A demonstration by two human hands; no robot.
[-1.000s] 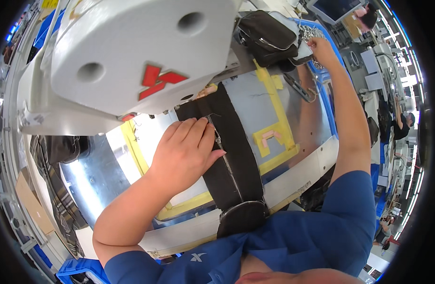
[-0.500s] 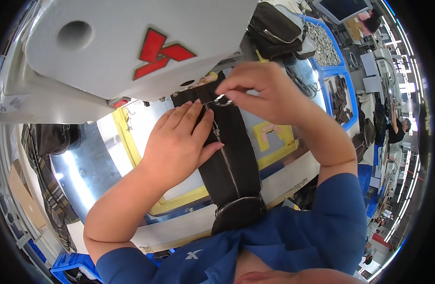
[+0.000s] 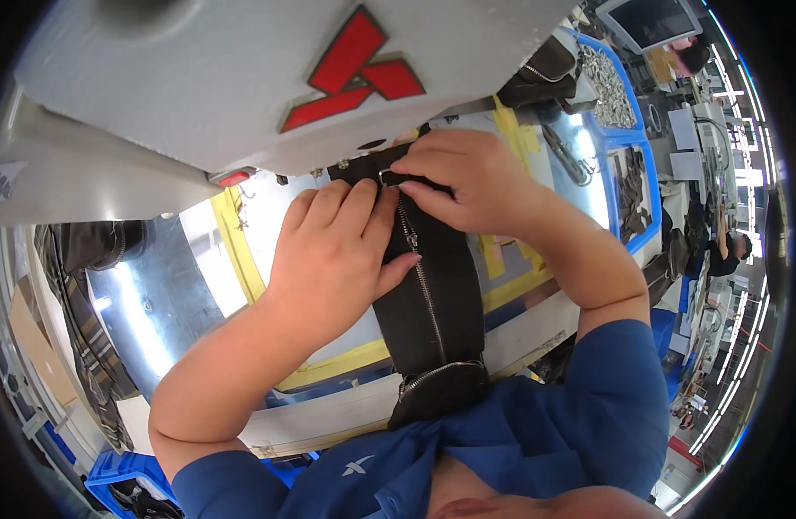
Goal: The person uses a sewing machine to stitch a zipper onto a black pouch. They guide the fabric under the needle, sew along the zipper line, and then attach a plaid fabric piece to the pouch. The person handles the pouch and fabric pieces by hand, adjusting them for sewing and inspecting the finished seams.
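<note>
A long black fabric bag piece [image 3: 446, 285] lies under the sewing machine head [image 3: 216, 95], with a silver zipper [image 3: 426, 298] running along it. My left hand [image 3: 329, 251] lies flat on its left side, fingers stretched toward the far end, the thumb beside the zipper. At the zipper's far end, my right hand [image 3: 471, 177] pinches a short black strap tab [image 3: 428, 183] between thumb and fingers. A small metal ring [image 3: 383, 177] at the tab's tip rests against the bag piece, close to my left fingertips. The machine head hides the needle area.
Blue bins on the right hold metal rings [image 3: 606, 91] and dark strap pieces [image 3: 630, 186]. A dark zippered bag [image 3: 541, 73] sits behind my right hand. Yellow tape [image 3: 234, 246] borders the work plate. A plaid cloth [image 3: 91, 355] hangs at the left.
My right hand has come down and toward the left, bringing the ring and tab to the zipper's far end. My left hand stays on the bag piece. The view has shifted slightly.
</note>
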